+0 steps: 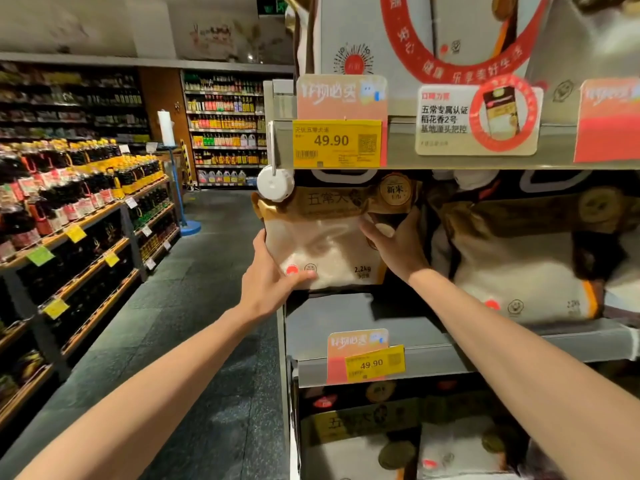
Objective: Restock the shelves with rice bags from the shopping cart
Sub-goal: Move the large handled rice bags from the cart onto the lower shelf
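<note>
A rice bag [325, 237] with a gold top and a clear window, marked 2.2kg, stands upright at the left end of the middle shelf [349, 320]. My left hand [273, 275] grips its lower left corner, thumb across the front. My right hand [394, 244] holds its right side, fingers curled round the edge. More rice bags [512, 265] lie on the same shelf to the right. The shopping cart is out of view.
A yellow 49.90 price tag [336, 143] hangs on the upper shelf edge, with a white round tag [276, 183] below it. Rice bags [398, 441] fill the shelf underneath. Across the dark aisle floor [194, 306] stand bottle shelves [79, 209].
</note>
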The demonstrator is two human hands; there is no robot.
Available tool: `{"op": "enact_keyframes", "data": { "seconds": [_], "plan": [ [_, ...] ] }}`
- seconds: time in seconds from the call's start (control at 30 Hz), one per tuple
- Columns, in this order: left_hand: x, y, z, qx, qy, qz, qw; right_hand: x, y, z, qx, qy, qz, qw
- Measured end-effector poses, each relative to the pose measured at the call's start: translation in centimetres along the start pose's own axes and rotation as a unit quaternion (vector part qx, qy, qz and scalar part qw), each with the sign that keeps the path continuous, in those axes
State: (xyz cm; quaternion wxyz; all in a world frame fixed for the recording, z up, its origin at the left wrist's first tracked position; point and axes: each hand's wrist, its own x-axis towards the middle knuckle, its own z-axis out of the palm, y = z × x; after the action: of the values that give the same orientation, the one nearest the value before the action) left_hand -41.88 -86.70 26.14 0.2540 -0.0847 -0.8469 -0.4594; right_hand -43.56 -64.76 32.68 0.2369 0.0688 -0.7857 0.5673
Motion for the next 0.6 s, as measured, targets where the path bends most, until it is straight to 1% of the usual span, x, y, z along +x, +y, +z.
{"op": "enact_keyframes", "data": {
  "seconds": [0.13, 0.23, 0.33, 0.4, 0.47, 0.6],
  "plan": [
    [0.4, 0.2, 0.2, 0.011, 0.012, 0.007, 1.0, 1.3, 0.6, 0.3, 0.0, 0.022, -0.006, 1.0],
    [-0.3, 0.9, 1.4, 0.023, 0.033, 0.022, 0.999, 2.1, 1.7, 0.1, 0.029, 0.05, 0.002, 0.998],
    [0.3, 1.1, 2.7, 0.031, 0.018, 0.045, 0.998, 2.7, 2.6, 0.1, 0.04, 0.081, 0.003, 0.996],
    [1.2, 0.7, 3.0, 0.026, 0.004, 0.051, 0.998, 2.9, 2.9, 0.4, 0.028, 0.068, 0.007, 0.997],
    [2.1, 0.6, 3.1, 0.021, -0.013, 0.048, 0.999, 3.4, 3.2, 0.7, 0.009, 0.072, -0.005, 0.997],
    [2.7, 0.5, 3.1, 0.012, -0.038, 0.039, 0.998, 3.5, 3.1, 0.8, 0.012, 0.09, -0.015, 0.996]
  ]
}}
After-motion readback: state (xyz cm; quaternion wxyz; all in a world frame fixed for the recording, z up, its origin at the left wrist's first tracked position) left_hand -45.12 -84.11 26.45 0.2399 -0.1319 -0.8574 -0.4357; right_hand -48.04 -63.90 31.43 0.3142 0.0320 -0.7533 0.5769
